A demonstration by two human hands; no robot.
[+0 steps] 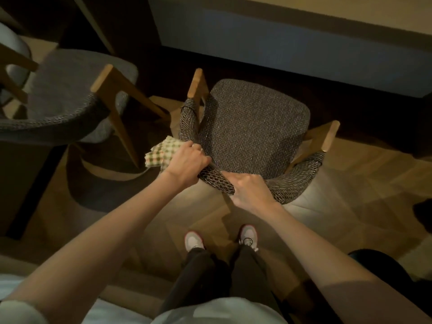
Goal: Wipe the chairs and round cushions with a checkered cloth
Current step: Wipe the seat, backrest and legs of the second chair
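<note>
Checkered cloth [160, 152] clutched in left hand [189, 160] against chair backrest [297, 186], right hand [250, 191] gripping that backrest

White shirt [219, 312], short sleeves; black trousers [198, 277]; white sneakers [194, 240], red-edged.

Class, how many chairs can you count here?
2: the middle chair, gripped by the left hand and right hand; the left chair beside it. Others may be out of view.

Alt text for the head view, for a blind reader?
A person's left hand and right hand grip the curved backrest of a woven-fabric chair, the left also holding a checkered cloth. A second chair stands to its left.
</note>
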